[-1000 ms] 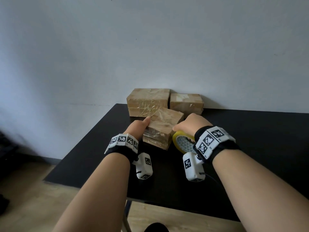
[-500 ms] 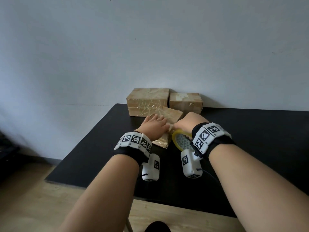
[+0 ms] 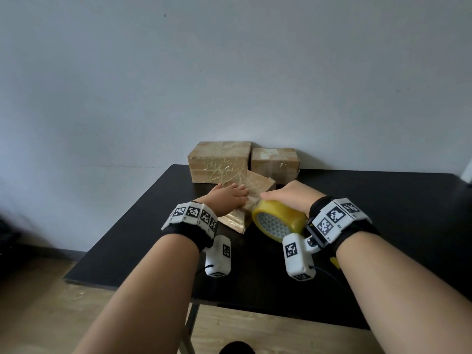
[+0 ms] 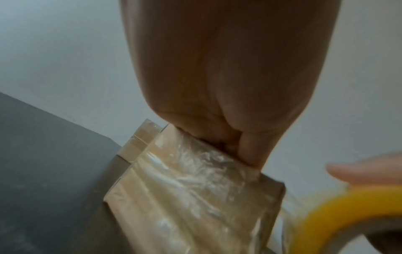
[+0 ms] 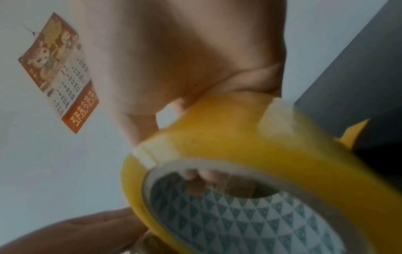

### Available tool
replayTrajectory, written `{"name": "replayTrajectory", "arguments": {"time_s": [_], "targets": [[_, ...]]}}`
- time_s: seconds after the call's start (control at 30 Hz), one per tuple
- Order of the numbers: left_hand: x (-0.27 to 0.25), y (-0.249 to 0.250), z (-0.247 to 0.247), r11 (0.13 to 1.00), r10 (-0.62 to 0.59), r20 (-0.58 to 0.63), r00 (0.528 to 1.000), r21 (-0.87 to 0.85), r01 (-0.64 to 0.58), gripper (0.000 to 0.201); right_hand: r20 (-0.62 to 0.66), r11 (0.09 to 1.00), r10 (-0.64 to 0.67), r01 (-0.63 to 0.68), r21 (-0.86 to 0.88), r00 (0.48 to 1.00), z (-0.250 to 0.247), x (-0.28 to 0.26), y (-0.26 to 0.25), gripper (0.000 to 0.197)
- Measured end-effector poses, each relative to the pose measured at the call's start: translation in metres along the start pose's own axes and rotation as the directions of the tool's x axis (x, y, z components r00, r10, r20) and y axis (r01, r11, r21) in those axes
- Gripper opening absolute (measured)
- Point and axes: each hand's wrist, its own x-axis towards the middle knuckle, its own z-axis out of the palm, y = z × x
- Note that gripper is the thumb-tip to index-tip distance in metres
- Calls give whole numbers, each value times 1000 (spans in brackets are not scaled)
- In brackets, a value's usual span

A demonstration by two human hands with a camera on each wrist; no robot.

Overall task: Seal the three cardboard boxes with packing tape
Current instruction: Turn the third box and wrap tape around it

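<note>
Three tape-wrapped cardboard boxes stand on the black table [image 3: 383, 213]. The near box [image 3: 255, 183] [image 4: 185, 197] lies at an angle, and my left hand [image 3: 229, 198] [image 4: 224, 103] lies flat on its top with straight fingers. My right hand [image 3: 288, 200] [image 5: 185, 68] grips a yellow roll of packing tape [image 3: 278, 221] [image 5: 250, 163] just right of that box, fingers curled through its core. Behind stand a larger box [image 3: 219, 162] and a smaller box [image 3: 274, 162], both against the wall.
The table's left edge [image 3: 122, 221] and front edge are close to my arms. Wooden floor [image 3: 46, 302] lies below. A wall calendar [image 5: 60, 72] shows in the right wrist view. A yellow object [image 3: 334, 261] lies on the table under my right forearm.
My left hand moved from the near box's left side onto its top. The right hand drew the tape roll back toward me and up, so more of the roll shows.
</note>
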Motion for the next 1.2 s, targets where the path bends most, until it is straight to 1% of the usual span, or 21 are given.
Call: {"name": "replayTrajectory", "arguments": {"time_s": [0.13, 0.27, 0.33, 0.37, 0.4, 0.43, 0.47, 0.5, 0.53, 0.57, 0.6, 0.63, 0.7, 0.73, 0.8, 0.9, 1.0, 1.1, 1.13, 1.17, 1.2], "targets": [[4, 12, 10, 983, -129, -43, 991, -137, 122, 48, -26, 999, -11, 12, 36, 1000, 7, 1, 2, 67], [6, 11, 8, 981, -127, -26, 992, -152, 121, 48, -40, 998, -5, 8, 60, 999, 10, 0, 1, 64], [4, 12, 8, 956, -165, -51, 985, -255, 146, 47, -43, 998, -9, 11, 54, 999, 10, -1, 1, 63], [3, 12, 8, 911, -188, -99, 977, -390, 136, 47, -45, 999, -13, 15, 49, 999, 11, -1, 1, 63], [1, 11, 8, 799, -254, -144, 956, -588, 124, 47, -45, 999, -21, 23, 45, 999, 12, -2, 1, 61], [-2, 10, 9, 633, -343, -177, 922, -769, 87, 46, -46, 999, -27, 29, 44, 999, 13, -3, 1, 60], [-3, 6, 11, 475, -451, -212, 867, -879, 32, 44, -50, 998, -32, 35, 45, 998, 14, -4, 0, 59], [-6, 2, 12, 379, -564, -232, 793, -925, -1, 42, -55, 998, -35, 37, 44, 998, 15, -4, 0, 57], [-9, -2, 12, 352, -644, -230, 729, -936, 17, 41, -60, 998, -37, 40, 43, 998, 15, -5, -1, 56], [-9, -7, 15, 366, -685, -223, 693, -929, 62, 41, -60, 998, -38, 41, 40, 997, 16, -5, -1, 55], [-7, -10, 18, 406, -690, -222, 689, -907, 115, 42, -59, 999, -39, 41, 35, 998, 16, -6, -2, 53], [-7, -11, 19, 460, -661, -226, 715, -875, 149, 43, -56, 999, -40, 42, 32, 998, 17, -6, -3, 52], [-3, -10, 21, 566, -544, -201, 815, -805, 179, 46, -50, 998, -42, 44, 36, 998, 17, -5, -4, 49], [0, -6, 21, 601, -496, -180, 849, -778, 186, 45, -50, 998, -43, 45, 38, 998, 18, -4, -4, 49], [8, -3, 27, 695, -438, -214, 873, -697, 178, 46, -54, 998, -44, 46, 32, 998, 19, -2, -5, 46], [11, -1, 29, 708, -459, -199, 866, -671, 221, 45, -41, 999, -26, 28, 46, 999, 18, 1, -6, 43], [11, -1, 29, 753, -432, -213, 877, -619, 221, 46, -10, 996, -15, 16, 89, 1000, 18, 2, -7, 46], [13, -6, 27, 730, -407, -164, 898, -649, 213, 45, -23, 995, -34, 36, 92, 999, 19, 4, -4, 47], [13, -7, 26, 741, -386, -142, 911, -637, 215, 45, -36, 995, -48, 51, 81, 998, 19, 4, -3, 46], [11, -9, 24, 726, -385, -137, 913, -656, 208, 45, -45, 995, -58, 62, 76, 997, 19, 5, -2, 46], [8, -9, 22, 701, -410, -168, 897, -687, 192, 44, -47, 995, -65, 68, 79, 997, 18, 5, -1, 46]]}}
